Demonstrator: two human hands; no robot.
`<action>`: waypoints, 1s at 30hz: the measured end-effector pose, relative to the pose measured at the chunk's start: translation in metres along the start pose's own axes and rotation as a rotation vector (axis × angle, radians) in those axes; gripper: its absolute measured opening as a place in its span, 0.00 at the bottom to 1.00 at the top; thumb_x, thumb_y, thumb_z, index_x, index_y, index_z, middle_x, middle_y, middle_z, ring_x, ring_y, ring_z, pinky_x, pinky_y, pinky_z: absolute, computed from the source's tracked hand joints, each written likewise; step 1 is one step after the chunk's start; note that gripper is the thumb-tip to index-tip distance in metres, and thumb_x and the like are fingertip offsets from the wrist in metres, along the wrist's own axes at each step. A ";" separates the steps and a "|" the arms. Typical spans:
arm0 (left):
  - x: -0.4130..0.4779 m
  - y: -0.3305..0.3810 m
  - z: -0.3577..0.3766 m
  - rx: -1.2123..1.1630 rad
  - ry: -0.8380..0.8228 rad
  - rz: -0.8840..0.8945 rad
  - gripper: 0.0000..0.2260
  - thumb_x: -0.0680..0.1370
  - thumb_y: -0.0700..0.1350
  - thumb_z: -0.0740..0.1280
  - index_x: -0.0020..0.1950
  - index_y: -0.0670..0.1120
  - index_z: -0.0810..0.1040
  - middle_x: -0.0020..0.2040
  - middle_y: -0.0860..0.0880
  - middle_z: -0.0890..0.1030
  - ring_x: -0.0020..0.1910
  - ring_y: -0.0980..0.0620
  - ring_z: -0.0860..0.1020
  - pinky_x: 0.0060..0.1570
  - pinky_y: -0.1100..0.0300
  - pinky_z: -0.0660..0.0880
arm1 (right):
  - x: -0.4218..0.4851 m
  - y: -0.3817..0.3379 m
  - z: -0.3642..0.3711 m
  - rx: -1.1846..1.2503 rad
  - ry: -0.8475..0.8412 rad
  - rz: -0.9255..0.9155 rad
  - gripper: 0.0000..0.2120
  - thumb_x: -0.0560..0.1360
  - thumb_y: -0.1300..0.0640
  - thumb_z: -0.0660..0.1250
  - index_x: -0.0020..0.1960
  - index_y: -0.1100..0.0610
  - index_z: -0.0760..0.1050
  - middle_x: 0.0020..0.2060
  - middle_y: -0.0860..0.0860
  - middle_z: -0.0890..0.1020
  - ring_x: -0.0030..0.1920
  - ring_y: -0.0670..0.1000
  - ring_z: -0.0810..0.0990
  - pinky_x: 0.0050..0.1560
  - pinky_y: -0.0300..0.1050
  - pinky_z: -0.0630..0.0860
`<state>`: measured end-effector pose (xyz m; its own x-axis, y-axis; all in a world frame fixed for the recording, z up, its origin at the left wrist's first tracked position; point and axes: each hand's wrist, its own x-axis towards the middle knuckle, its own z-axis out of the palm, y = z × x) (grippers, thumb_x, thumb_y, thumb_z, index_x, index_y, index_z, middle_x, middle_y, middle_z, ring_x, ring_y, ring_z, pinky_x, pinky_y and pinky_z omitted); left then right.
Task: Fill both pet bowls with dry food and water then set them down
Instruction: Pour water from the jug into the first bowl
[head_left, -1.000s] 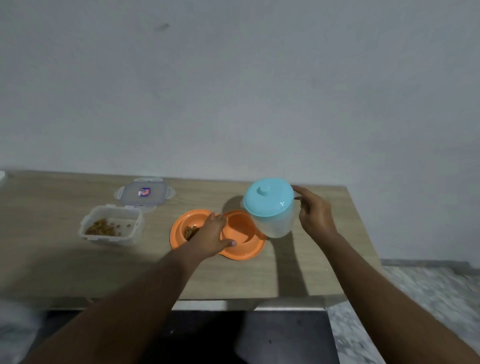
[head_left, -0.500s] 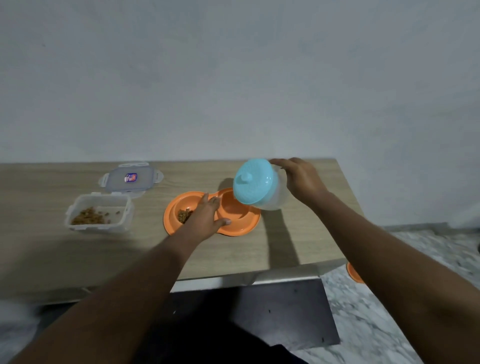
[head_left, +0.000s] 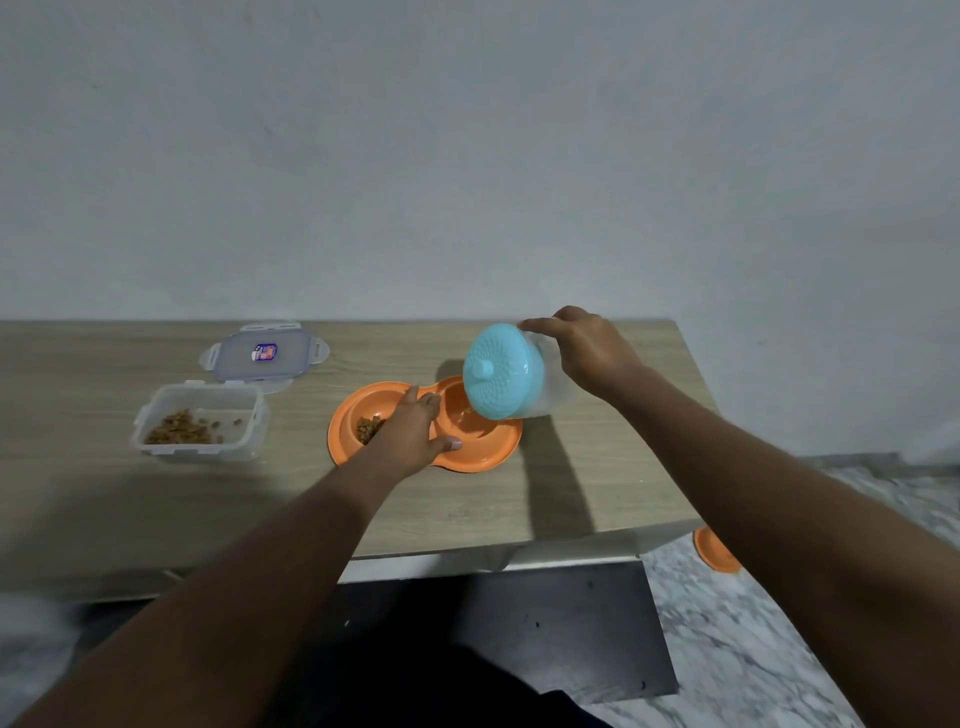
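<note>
Right hand (head_left: 592, 353) wraps tilted jug (head_left: 496, 374) above bowl (head_left: 493, 458); left hand (head_left: 410, 436) flat on bowl. I judge jug slick: grip mid-body.

Left arm: bare, extended forward from lower left. Left hand (head_left: 415, 436): palm down, fingers straight, thumb spread rightward, resting on the orange plastic double pet bowl (head_left: 498, 453). Right arm: bare, extended from lower right. Right hand (head_left: 587, 348): fingers curled round the tilted translucent jug with pale blue lid (head_left: 496, 371), gripping it from above.
</note>
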<state>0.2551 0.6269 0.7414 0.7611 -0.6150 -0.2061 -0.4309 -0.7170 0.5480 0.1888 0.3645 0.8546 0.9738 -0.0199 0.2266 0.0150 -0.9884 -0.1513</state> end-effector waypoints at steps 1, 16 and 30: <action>0.000 0.000 0.000 -0.003 0.001 -0.006 0.34 0.75 0.57 0.72 0.75 0.42 0.66 0.78 0.40 0.62 0.81 0.42 0.49 0.74 0.45 0.60 | 0.001 0.000 -0.001 -0.011 -0.010 -0.009 0.29 0.74 0.69 0.55 0.68 0.45 0.73 0.50 0.56 0.78 0.48 0.60 0.79 0.44 0.48 0.74; -0.009 0.011 -0.007 0.010 0.008 -0.001 0.33 0.76 0.54 0.71 0.76 0.41 0.64 0.78 0.43 0.64 0.81 0.42 0.48 0.74 0.46 0.59 | 0.008 -0.004 -0.009 -0.076 -0.060 -0.064 0.30 0.75 0.69 0.54 0.69 0.44 0.71 0.52 0.57 0.78 0.45 0.60 0.79 0.40 0.47 0.74; -0.013 0.019 -0.011 0.003 0.005 -0.045 0.36 0.77 0.54 0.71 0.78 0.41 0.61 0.80 0.41 0.58 0.81 0.42 0.48 0.75 0.46 0.57 | 0.010 -0.009 -0.015 -0.127 -0.090 -0.124 0.29 0.75 0.69 0.56 0.70 0.45 0.71 0.53 0.58 0.78 0.46 0.61 0.79 0.41 0.49 0.75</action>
<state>0.2422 0.6246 0.7632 0.7824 -0.5803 -0.2260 -0.3977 -0.7449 0.5357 0.1950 0.3708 0.8726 0.9826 0.1113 0.1485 0.1131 -0.9936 -0.0036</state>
